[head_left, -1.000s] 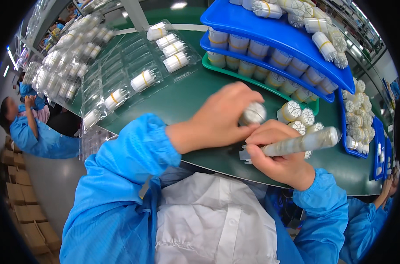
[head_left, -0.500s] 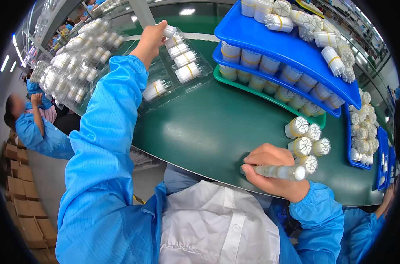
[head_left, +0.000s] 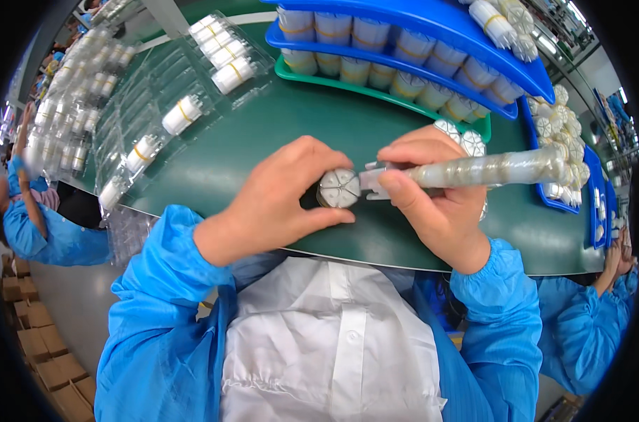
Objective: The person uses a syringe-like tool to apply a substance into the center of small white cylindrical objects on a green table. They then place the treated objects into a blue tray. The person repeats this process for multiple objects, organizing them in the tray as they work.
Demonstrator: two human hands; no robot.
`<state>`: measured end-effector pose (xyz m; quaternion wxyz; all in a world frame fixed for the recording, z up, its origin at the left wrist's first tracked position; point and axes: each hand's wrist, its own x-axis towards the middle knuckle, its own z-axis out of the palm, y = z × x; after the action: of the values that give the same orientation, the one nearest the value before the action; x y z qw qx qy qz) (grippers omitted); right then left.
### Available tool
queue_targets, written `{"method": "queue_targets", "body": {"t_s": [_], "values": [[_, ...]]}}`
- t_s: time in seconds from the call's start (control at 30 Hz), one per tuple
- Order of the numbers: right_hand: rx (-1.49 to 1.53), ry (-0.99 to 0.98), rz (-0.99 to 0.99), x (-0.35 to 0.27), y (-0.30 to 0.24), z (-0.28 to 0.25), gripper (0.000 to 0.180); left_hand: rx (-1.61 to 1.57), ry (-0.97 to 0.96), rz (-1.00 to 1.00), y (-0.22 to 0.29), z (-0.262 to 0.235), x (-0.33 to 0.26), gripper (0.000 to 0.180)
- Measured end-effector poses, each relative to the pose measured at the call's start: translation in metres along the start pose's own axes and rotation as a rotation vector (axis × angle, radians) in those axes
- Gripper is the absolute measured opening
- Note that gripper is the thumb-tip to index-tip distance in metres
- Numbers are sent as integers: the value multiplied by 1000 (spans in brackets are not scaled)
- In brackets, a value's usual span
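Note:
Close in front of me, my left hand (head_left: 273,193) has its thumb and fingers around a white cylinder (head_left: 339,188). The cylinder's round end faces up and is split into wedge-shaped segments by dark lines. My right hand (head_left: 439,200) grips a hand tool (head_left: 488,169) with a long, pale handle wrapped in clear tape. Its narrow forked metal tip reaches the cylinder's right side; whether they touch, I cannot tell. Behind my right hand stand several similar white cylinders (head_left: 473,143), partly hidden by it.
Stacked blue trays (head_left: 397,65) and a green tray (head_left: 319,79) hold rows of cylinders at the back. Clear plastic trays (head_left: 166,151) with banded cylinders lie at left. Another blue tray (head_left: 560,204) of cylinders sits at right. Co-workers sit on both sides.
My left hand has come back from the clear tray at the back left to my front, with a white cylinder in it. My right hand has raised the tool and brought its tip to the cylinder.

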<state>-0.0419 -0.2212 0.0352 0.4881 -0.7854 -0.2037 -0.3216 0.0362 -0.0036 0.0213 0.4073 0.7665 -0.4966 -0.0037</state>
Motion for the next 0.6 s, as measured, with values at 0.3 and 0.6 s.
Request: {"method": "queue_targets", "body": {"t_s": [0.3,0.6], "values": [[-153,-42,35,-3,0,3,8,-32,137,-8,1,18,-7,56],[-85,-68,111,-4,2,15,7,4,129,-63,4,18,-7,52]]}}
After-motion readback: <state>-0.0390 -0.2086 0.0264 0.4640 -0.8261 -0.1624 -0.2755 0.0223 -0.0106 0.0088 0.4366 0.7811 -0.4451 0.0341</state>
